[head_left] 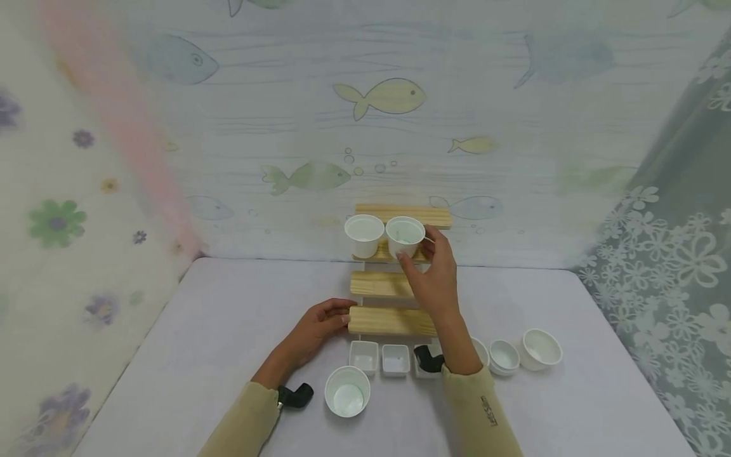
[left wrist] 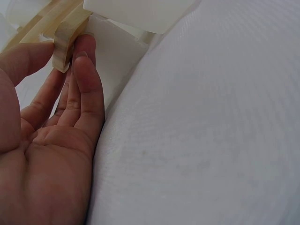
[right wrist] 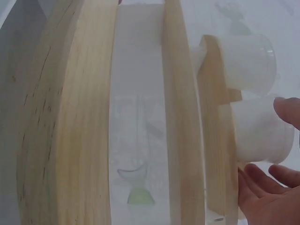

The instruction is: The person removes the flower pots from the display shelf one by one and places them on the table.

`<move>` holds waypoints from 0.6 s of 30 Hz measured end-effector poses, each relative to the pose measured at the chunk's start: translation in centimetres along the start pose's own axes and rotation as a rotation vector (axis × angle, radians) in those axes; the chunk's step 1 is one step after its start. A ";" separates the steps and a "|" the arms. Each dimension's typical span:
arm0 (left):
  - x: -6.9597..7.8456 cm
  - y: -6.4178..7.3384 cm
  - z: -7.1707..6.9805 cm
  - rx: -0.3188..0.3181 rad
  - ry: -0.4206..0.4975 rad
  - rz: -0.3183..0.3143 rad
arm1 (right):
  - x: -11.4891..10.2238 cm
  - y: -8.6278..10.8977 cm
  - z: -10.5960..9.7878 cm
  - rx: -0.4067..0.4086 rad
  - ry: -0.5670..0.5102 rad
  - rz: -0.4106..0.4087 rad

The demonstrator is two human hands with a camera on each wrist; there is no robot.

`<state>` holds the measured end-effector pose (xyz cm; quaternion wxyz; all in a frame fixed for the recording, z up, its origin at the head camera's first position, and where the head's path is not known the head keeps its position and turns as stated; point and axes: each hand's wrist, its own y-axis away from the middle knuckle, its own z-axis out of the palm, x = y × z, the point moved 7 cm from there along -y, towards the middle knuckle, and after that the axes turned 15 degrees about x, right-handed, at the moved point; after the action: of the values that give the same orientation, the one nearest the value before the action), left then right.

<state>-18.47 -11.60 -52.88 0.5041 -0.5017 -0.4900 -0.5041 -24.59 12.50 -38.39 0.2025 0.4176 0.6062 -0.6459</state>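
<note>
A tiered wooden rack (head_left: pixel 392 320) with pale slatted boards stands in the middle of the table. Two white cups (head_left: pixel 364 238) sit side by side on its third tier. My right hand (head_left: pixel 436 276) grips the right-hand cup (head_left: pixel 405 233), thumb at the front and fingers around its right side; the right wrist view shows this cup (right wrist: pixel 260 129) against the board edge. My left hand (head_left: pixel 314 327) holds the left end of the lowest board (left wrist: pixel 63 44), the thumb on one face and fingers behind it.
A white round bowl (head_left: pixel 347 391) stands in front of the rack. Square white dishes (head_left: pixel 396 360) line up below the lowest board, one partly hidden by the right wrist. Small round bowls (head_left: pixel 504 357) and a larger one (head_left: pixel 540 349) are at the right. A fish-patterned wall (head_left: pixel 274 127) rises behind.
</note>
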 end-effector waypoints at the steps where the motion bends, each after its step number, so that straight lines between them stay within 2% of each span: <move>1: 0.0 0.0 0.0 -0.001 -0.001 0.000 | 0.1 -0.1 0.1 0.003 0.003 0.001; 11: 0.2 -0.2 0.0 -0.002 -0.006 0.017 | 0.4 -0.4 0.8 0.020 0.019 -0.022; 18: 0.0 -0.1 0.0 -0.002 -0.003 0.005 | 0.7 -0.1 1.0 0.030 0.063 -0.040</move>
<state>-18.56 -11.64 -52.91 0.5041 -0.5044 -0.4889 -0.5025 -25.37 11.72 -39.00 0.1641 0.4287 0.6108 -0.6451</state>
